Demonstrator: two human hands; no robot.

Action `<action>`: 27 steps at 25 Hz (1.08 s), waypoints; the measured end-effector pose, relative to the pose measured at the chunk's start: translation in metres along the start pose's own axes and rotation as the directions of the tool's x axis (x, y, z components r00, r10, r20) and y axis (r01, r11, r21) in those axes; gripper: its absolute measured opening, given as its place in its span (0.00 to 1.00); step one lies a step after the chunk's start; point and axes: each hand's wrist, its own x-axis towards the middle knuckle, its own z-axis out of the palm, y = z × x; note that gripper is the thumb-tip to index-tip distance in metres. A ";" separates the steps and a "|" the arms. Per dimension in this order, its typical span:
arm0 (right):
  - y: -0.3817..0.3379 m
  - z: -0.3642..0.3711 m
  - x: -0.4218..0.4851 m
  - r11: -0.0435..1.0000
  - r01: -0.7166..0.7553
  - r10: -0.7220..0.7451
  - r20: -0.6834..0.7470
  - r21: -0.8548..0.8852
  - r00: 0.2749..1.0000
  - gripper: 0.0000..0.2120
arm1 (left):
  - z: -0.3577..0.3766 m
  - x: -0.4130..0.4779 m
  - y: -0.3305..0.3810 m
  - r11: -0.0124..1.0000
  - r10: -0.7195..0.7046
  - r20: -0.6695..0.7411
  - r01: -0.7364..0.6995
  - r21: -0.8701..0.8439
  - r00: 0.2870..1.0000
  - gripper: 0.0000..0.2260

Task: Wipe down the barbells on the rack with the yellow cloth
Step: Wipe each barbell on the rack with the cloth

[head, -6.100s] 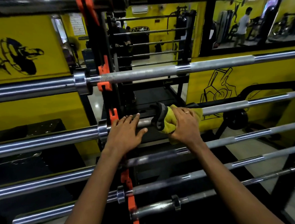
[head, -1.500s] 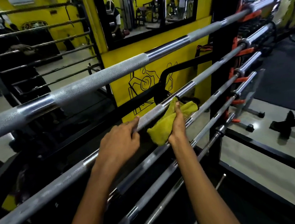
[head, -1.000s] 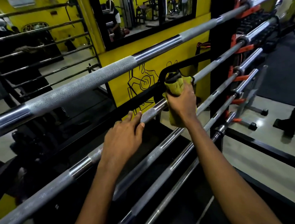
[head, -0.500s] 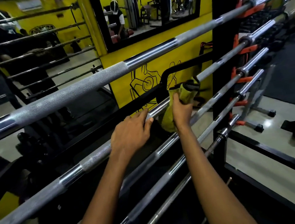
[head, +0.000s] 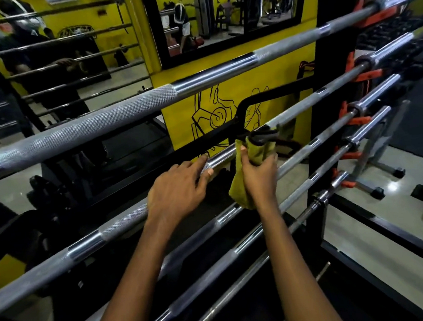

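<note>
Several steel barbells lie across the rack, running from lower left to upper right. My right hand [head: 258, 179] grips the yellow cloth [head: 241, 188], which is wrapped round the second barbell [head: 124, 219] from the top. The cloth's dark-edged top bunches above the bar and its tail hangs below my palm. My left hand [head: 177, 192] rests on the same bar just left of the cloth, fingers draped over the knurled part. The thick top barbell [head: 96, 123] runs above both hands.
Lower barbells [head: 214, 269] sit under my forearms. A black rack post [head: 325, 75] with orange hooks [head: 356, 113] stands at the right. A black curved bar [head: 263, 98] and the yellow wall lie behind. A mirror [head: 219, 15] above reflects gym machines. Grey floor is at the right.
My right hand has drawn the cloth a little back along the bar towards my left hand, after sliding it out to the right. My left hand has kept its place on the bar.
</note>
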 end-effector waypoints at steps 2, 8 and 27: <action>0.000 -0.002 -0.006 0.957 0.237 -0.225 0.091 -0.169 0.970 0.46 | 0.000 0.000 0.001 1.000 0.003 -0.017 -0.002 0.011 1.000 0.24; -0.025 -0.015 0.050 0.893 0.370 -0.352 0.116 -0.256 0.929 0.40 | 0.009 -0.002 0.000 0.996 0.079 -0.091 -0.074 0.053 0.993 0.24; -0.019 -0.004 0.075 0.935 -0.111 0.174 -0.161 0.338 0.972 0.25 | 0.019 0.031 0.022 0.981 0.195 -0.033 -0.195 0.011 0.980 0.31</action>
